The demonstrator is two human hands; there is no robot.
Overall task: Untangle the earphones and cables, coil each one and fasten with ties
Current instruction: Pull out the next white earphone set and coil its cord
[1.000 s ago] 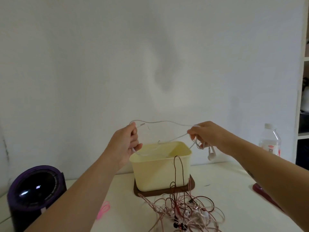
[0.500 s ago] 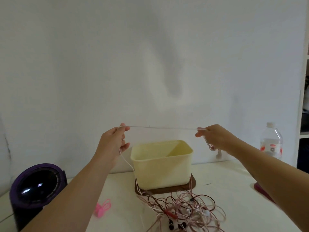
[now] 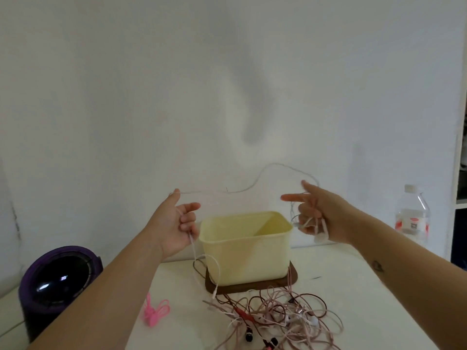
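Head view
Left hand (image 3: 177, 223): up and left of the tub (image 3: 246, 248), fingers curled round the white cable (image 3: 214, 192), which drops from it to the table.
Right hand (image 3: 321, 215): up and right of the tub, forefinger and thumb stretched out, other fingers gripping loops of the cable.
White cable: slack arc between both hands, above the tub.
Tangle (image 3: 278, 317): pinkish cables heaped before the tub.
Ties (image 3: 154, 311): pink, front-left of the tub.

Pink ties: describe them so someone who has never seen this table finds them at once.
Start at the cream tub on its dark tray. Between it and the purple speaker at the left edge lie the pink ties. They are the only bright pink thing, lying apart from the pale cable tangle in front of the tub.
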